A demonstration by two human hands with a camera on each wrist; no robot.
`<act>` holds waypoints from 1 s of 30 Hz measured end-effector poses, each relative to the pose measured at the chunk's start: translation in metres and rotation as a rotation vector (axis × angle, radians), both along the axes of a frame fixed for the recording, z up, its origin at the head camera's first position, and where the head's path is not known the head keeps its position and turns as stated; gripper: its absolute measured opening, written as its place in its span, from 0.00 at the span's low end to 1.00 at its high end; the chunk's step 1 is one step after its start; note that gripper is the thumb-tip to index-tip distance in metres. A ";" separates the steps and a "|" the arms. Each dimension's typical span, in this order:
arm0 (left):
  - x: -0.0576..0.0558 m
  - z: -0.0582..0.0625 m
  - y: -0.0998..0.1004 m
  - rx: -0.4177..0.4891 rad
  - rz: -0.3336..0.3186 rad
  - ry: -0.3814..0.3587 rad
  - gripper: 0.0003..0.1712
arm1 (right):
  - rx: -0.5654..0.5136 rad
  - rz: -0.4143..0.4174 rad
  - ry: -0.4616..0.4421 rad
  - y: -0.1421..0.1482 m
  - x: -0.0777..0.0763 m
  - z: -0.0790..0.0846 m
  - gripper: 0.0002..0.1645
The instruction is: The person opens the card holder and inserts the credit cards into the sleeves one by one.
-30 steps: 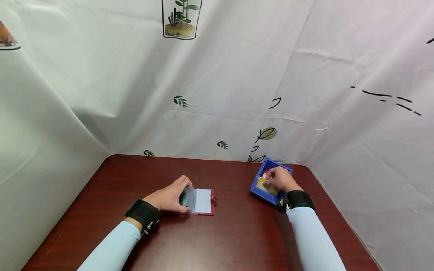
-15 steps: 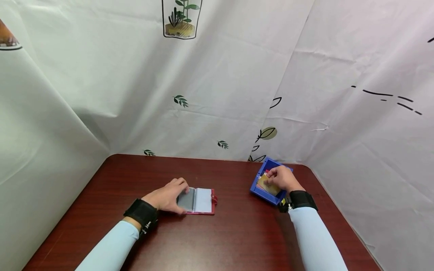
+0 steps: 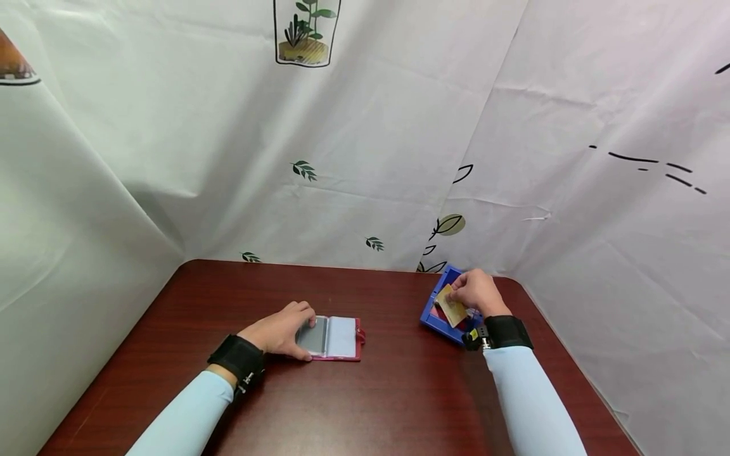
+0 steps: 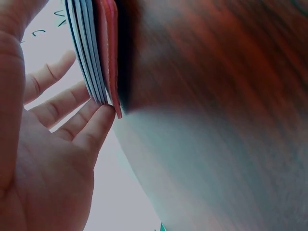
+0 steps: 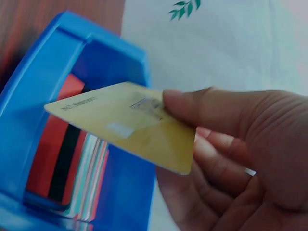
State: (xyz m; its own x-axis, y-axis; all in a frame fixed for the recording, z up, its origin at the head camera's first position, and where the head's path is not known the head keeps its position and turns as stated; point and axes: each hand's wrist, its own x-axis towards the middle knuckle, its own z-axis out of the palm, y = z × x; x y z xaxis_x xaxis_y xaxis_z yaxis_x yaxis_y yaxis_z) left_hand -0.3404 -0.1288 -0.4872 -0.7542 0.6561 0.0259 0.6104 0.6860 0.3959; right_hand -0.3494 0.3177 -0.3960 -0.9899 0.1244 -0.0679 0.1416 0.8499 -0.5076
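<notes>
My right hand (image 3: 479, 292) pinches a gold plastic card (image 5: 122, 127) between thumb and fingers, holding it tilted over the blue box (image 3: 441, 328). Inside that box, in the right wrist view, a red card with a black stripe (image 5: 61, 163) lies at the front of a stack with several coloured edges. My left hand (image 3: 282, 330) holds the left side of an open red card holder (image 3: 342, 337), thumb at its near edge and fingers toward its far edge. Seen from the left wrist, its stacked sleeves (image 4: 89, 57) sit above the red cover (image 4: 109, 57), fingertips right at their edge.
The dark red-brown wooden table (image 3: 371, 411) carries both items, the box near its back right corner. White printed cloth (image 3: 365, 126) hangs behind the table and along both sides. A red clasp strap (image 3: 360, 335) sticks out from the holder's right edge.
My right hand has lifted the gold card up out of the box and tilted it. The left hand has shifted slightly left, and the holder's raised sleeve now lies flat.
</notes>
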 end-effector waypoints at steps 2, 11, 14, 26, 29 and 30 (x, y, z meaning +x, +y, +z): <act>0.000 -0.001 0.000 0.004 0.004 -0.006 0.31 | 0.005 -0.049 -0.031 -0.004 0.003 0.006 0.10; 0.001 -0.001 0.000 0.015 0.012 -0.018 0.32 | -0.016 -0.075 -0.022 -0.041 0.019 0.026 0.11; 0.002 0.000 -0.001 0.010 0.015 -0.015 0.34 | -0.051 -0.036 -0.015 -0.058 0.018 0.024 0.09; 0.000 0.001 -0.004 -0.002 0.017 -0.022 0.40 | -0.450 0.110 -0.186 -0.125 0.002 -0.025 0.11; 0.000 0.001 -0.003 -0.011 0.024 -0.020 0.42 | -0.592 0.119 -0.236 -0.144 0.004 -0.036 0.12; 0.000 0.001 -0.003 -0.017 0.026 -0.016 0.42 | -0.629 0.123 -0.247 -0.151 0.005 -0.039 0.13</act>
